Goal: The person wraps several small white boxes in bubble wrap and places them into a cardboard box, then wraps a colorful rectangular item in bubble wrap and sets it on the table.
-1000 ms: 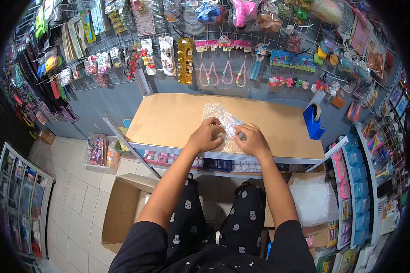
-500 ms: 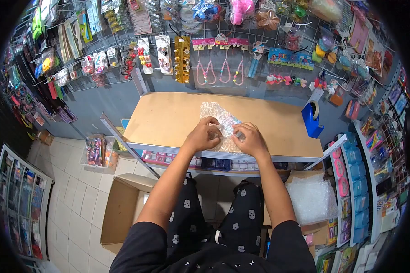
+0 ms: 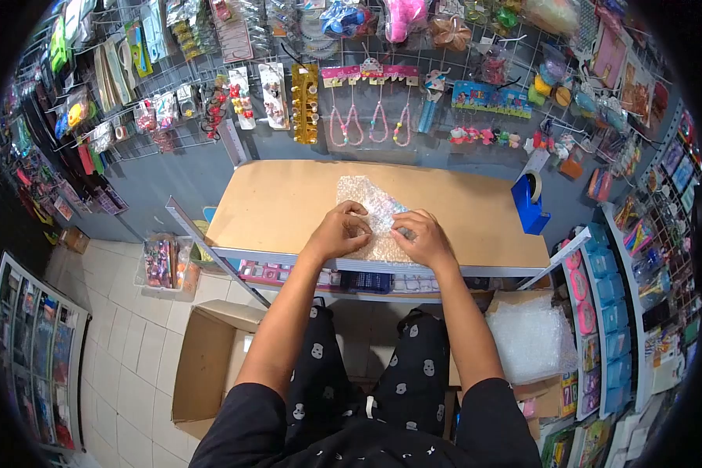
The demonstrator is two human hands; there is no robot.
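A sheet of clear bubble wrap lies on the wooden tabletop, near its front edge. Something pastel-coloured shows through the wrap between my hands; its shape is unclear. My left hand pinches the left side of the wrap with curled fingers. On the right side, my right hand grips the wrap between thumb and fingers. The two hands are a small distance apart, fingertips facing each other.
A blue tape dispenser stands at the table's right end. Stacked bubble wrap is at lower right, an open cardboard box at lower left. Hanging goods cover the wall rack behind. A clear bin sits on the floor.
My hands have drawn slightly closer together over the wrap, and the coloured item is more covered. The whole view has shifted slightly.
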